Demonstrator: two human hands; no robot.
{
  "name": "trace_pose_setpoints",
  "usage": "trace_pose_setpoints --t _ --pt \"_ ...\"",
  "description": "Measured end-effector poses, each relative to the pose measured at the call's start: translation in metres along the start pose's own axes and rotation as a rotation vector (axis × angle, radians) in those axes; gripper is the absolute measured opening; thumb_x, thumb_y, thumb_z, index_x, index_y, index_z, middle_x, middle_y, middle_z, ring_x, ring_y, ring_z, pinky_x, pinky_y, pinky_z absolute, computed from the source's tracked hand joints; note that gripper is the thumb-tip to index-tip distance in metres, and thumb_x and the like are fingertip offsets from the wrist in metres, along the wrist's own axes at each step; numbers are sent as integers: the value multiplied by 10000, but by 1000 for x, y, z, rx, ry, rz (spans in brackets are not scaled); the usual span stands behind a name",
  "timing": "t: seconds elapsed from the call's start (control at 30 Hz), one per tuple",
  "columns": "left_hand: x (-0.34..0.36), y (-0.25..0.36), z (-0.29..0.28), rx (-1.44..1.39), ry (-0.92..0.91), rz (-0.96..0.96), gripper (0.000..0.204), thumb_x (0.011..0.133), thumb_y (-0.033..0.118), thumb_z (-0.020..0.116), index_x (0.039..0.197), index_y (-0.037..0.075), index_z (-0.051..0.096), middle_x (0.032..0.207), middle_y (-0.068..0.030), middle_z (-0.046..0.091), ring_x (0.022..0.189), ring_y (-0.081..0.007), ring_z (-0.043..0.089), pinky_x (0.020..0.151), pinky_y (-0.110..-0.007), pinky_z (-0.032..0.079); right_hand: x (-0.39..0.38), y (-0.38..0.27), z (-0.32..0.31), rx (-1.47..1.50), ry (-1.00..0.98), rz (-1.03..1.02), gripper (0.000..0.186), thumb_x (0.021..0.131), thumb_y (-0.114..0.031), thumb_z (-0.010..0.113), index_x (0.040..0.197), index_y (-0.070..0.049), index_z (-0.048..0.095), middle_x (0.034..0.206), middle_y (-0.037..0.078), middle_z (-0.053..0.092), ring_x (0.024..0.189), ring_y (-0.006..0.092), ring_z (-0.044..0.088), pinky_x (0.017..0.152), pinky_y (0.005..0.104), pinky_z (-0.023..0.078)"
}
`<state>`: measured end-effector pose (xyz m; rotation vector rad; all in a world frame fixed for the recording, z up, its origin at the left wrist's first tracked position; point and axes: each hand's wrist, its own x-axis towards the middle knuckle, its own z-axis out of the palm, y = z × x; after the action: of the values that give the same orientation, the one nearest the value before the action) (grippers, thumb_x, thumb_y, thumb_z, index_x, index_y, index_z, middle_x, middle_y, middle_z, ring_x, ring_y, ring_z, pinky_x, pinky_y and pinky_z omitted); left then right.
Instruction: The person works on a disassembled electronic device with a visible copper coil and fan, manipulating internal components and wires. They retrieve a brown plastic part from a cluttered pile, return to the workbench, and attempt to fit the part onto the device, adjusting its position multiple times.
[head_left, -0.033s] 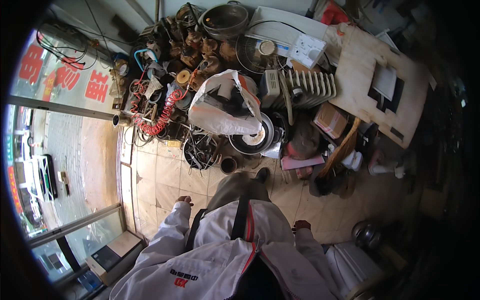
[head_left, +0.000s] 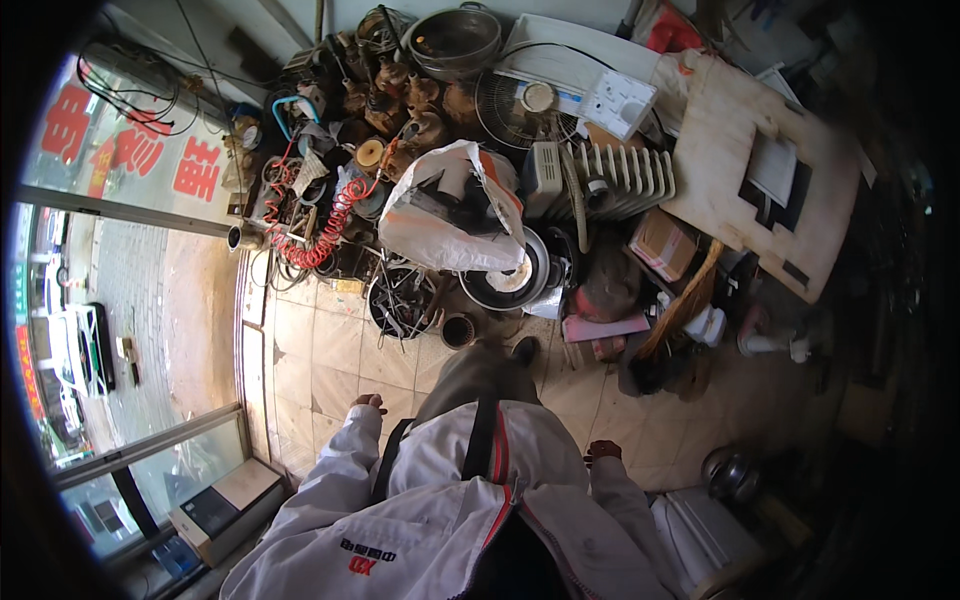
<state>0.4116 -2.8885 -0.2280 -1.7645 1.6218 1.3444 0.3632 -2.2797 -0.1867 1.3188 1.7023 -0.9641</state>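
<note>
My left hand [head_left: 369, 402] hangs low beside my left thigh, over the tiled floor, its fingers loosely curled. On the other side my right hand [head_left: 604, 451] hangs by my right hip, looking small and dark, with its fingers bent in too. Nothing shows in either hand, and neither touches any of the clutter. Ahead of my legs stand a rusty open can [head_left: 459, 331] and a bucket of metal scraps [head_left: 400, 303]. A white plastic bag [head_left: 450, 215] with dark items inside rests behind them, beside a round metal pan [head_left: 505, 280].
A finned radiator [head_left: 625, 178], a fan guard [head_left: 515, 105], a red coiled hose [head_left: 325, 232] and a cardboard box [head_left: 662, 243] crowd the far side. A large board with a cutout [head_left: 715, 150] leans at the right, above a straw broom [head_left: 685, 300]. Glass panels border the left.
The view has tilted very slightly. Both hands and the things around me have stayed in place.
</note>
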Motion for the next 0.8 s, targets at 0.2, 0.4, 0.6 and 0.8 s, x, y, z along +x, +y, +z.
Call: trace_pose_setpoints --t 0.2,0.4,0.6,0.8 --pt "-23 -35 26 -54 95 -93 291 981 244 677 1182 32 683 991 -120 755 785 -301 768 572 -426 563 4 -65 -10 -462 -114 -236 254 1005 -161 588 1165 10 687 947 164 749 801 281 752 697 423 636" --pt "-21 -27 57 -102 25 -80 360 1001 269 650 1250 8 651 1091 -170 742 826 -299 762 644 -438 585 29 -110 -23 -1312 -196 -534 347 1067 -200 505 986 25 756 926 177 759 820 269 763 707 407 631" --pt "5 7 74 -164 19 -70 339 1002 257 691 1210 -9 664 983 -154 748 801 -309 755 666 -415 613 93 -115 -9 -573 -83 -38 286 1030 -226 619 969 19 754 889 172 760 703 280 749 620 399 623" --pt "45 52 73 -166 -53 -59 249 1028 247 640 1125 18 648 936 -115 725 731 -274 737 626 -424 596 101 -142 6 -271 -52 33 204 976 -189 637 1031 -38 762 929 116 788 771 234 769 686 434 622"
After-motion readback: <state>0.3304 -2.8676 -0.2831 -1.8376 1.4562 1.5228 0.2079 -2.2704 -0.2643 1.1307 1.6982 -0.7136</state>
